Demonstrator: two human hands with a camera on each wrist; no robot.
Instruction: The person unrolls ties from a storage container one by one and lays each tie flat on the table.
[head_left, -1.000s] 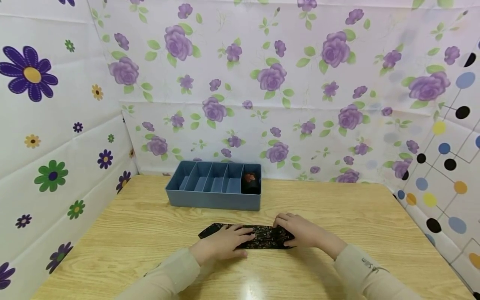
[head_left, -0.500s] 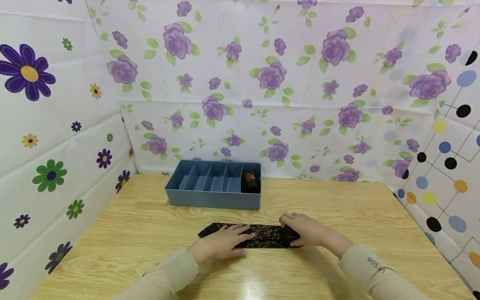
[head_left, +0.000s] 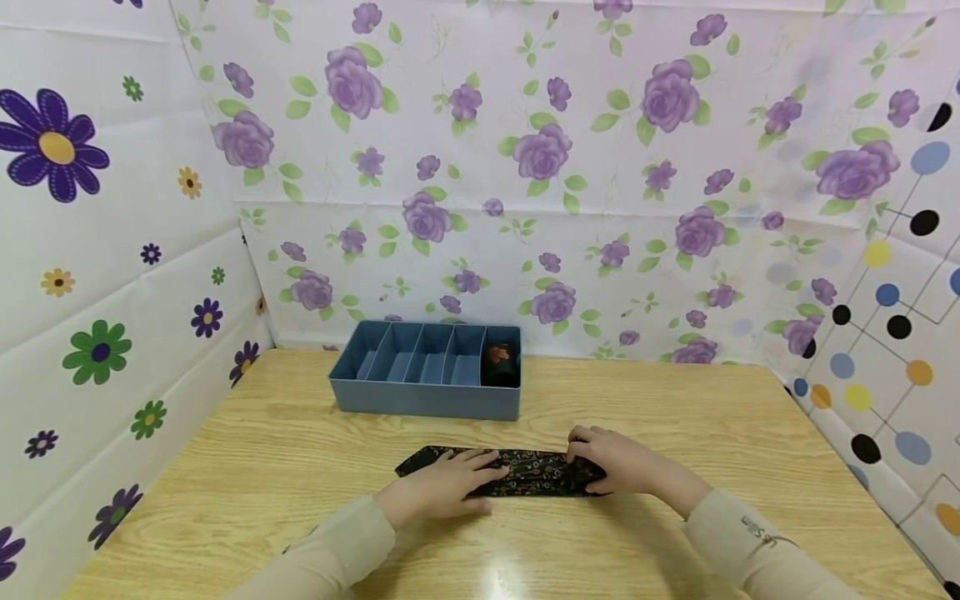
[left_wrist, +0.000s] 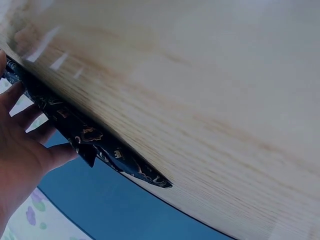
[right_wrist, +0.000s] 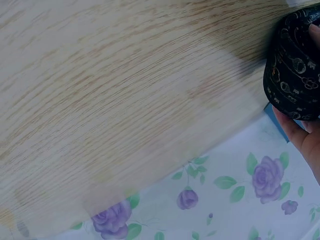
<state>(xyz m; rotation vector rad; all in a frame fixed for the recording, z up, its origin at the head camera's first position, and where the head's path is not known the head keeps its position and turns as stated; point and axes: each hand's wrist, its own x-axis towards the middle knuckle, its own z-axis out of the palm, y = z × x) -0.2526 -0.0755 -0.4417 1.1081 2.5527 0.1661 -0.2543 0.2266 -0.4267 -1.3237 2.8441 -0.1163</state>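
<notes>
A black necktie [head_left: 534,472] with a small coloured pattern lies flat across the table, its pointed end towards the left. My left hand [head_left: 444,485] rests on it near that end with fingers spread fairly straight. At the other end, my right hand [head_left: 626,462] holds the tie's folded or rolled part, thumb on the near side and fingers on the far side. The right wrist view shows this rounded end of the necktie [right_wrist: 295,65] against the fingers. In the left wrist view the necktie [left_wrist: 95,135] runs beside the left hand [left_wrist: 20,150].
Behind the tie stands a blue-grey divided box [head_left: 427,400]. Its rightmost compartment holds a black rolled item [head_left: 501,364] with a reddish leaf-like motif. The wooden table [head_left: 675,408] meets flowered cloth walls [head_left: 487,158] at the back and sides.
My right hand has slid a little to the right with the tie's end, and more of the tie shows between the hands. The left hand stays in place.
</notes>
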